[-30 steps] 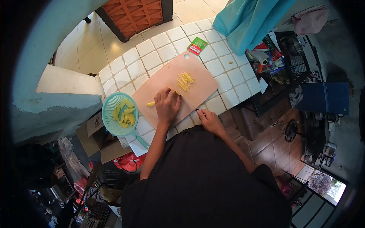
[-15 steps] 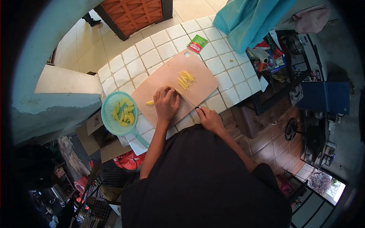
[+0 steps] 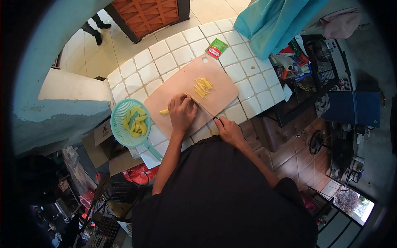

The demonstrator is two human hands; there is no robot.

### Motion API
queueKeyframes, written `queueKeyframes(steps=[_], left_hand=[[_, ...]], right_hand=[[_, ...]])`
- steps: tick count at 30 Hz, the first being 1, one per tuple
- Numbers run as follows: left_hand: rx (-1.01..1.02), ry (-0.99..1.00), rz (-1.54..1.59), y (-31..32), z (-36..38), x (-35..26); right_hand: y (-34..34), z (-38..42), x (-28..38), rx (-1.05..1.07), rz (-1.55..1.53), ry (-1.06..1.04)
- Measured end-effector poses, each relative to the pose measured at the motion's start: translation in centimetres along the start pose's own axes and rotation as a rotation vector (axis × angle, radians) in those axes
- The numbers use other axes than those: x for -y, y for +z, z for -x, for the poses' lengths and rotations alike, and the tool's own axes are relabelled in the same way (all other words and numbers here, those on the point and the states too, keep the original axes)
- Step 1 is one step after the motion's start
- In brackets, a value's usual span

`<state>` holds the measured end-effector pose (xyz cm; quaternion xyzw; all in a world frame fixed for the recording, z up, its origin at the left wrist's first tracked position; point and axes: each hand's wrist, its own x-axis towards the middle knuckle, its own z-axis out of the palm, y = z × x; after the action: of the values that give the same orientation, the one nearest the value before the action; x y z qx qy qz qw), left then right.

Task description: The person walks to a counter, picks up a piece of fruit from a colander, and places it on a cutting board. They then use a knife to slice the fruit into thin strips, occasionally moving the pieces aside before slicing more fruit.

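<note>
My right hand [image 3: 230,131] is closed round the dark handle of a knife [image 3: 205,111], whose blade reaches up and left across the pink cutting board [image 3: 157,97]. Beside the blade, my left hand [image 3: 182,115] is curled with its fingertips down on a yellow piece of fruit or vegetable [image 3: 191,97], mostly hidden under the fingers. Thin yellow strips [image 3: 203,87] lie in a loose pile beyond the blade. Left of my left hand rests a single yellow wedge [image 3: 164,111]. More yellow wedges [image 3: 139,125] sit in a mint-green colander [image 3: 117,131] at the board's left.
A green and red sachet [image 3: 216,48] lies behind the board on the white tiled counter [image 3: 173,42]. Turquoise cloth [image 3: 269,31] hangs over the far right corner. An open cardboard box [image 3: 100,144] stands below the colander. Another person's legs [image 3: 96,29] show at top left.
Both hands and the knife hold nearly the same position. At top left, the other person's legs have come further into view. The whole view has shifted very slightly.
</note>
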<state>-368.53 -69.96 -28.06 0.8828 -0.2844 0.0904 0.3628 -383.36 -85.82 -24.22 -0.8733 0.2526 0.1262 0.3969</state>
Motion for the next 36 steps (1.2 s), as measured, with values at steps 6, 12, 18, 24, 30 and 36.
queueKeyframes(steps=[6,12,18,24,30,36], left_hand=[[0.005,-0.004,0.001,0.0,0.0,0.0],[-0.005,0.009,-0.013,0.1,0.0,0.1],[-0.003,0.004,-0.002,0.0,0.1,0.0],[-0.001,0.013,0.011,0.2,0.1,0.2],[0.008,0.026,0.001,0.2,0.1,0.4],[0.003,0.02,0.008,0.5,0.1,0.5]], right_hand=[[-0.1,0.0,0.0,0.005,0.003,0.005],[-0.1,0.1,-0.1,0.006,0.007,0.021],[-0.6,0.0,0.5,0.023,0.065,0.042],[-0.5,-0.2,0.7,0.029,0.132,0.038],[-0.1,-1.9,1.7,-0.006,0.155,-0.03],[-1.2,-0.8,1.6,0.04,0.105,0.049]])
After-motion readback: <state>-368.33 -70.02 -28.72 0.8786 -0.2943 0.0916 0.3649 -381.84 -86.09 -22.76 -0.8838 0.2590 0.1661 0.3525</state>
